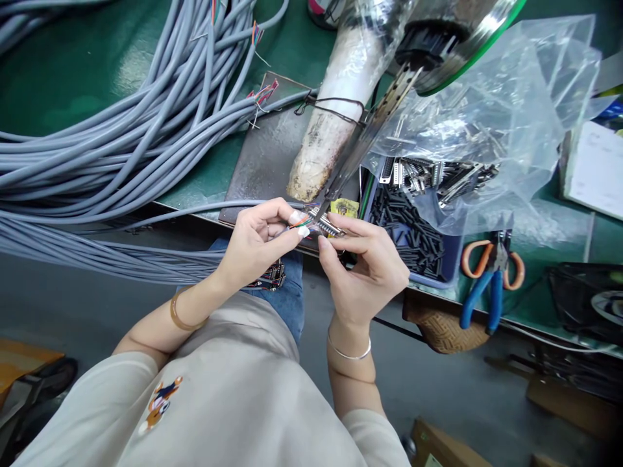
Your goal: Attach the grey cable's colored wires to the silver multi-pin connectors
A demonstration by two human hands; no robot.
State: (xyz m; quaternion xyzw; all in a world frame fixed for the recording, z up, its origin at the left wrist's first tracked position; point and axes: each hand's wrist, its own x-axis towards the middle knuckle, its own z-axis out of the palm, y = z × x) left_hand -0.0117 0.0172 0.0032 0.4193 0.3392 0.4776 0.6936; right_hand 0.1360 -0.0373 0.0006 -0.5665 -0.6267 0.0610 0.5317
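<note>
My left hand (267, 237) pinches the thin coloured wires (300, 224) at the end of a grey cable (209, 206). Between thumb and fingers of my right hand (363, 263) is a metal multi-pin connector (327, 222), its row of contacts turned toward the wires. The two hands nearly meet over the table edge. Right above the connector hangs the tip of a long metal soldering tool (360, 143); whether it touches the contacts is too small to tell. Several wired connectors (272, 275) lie by my lap.
Bundled grey cables (121, 149) fill the left. A plastic-wrapped white tube (335, 110) leans beside the tool. To the right, a blue bin (455, 269) holds black sleeves (409, 233) and connectors (413, 175), partly under a clear bag (511, 130). Pliers (494, 279) hang over the table edge.
</note>
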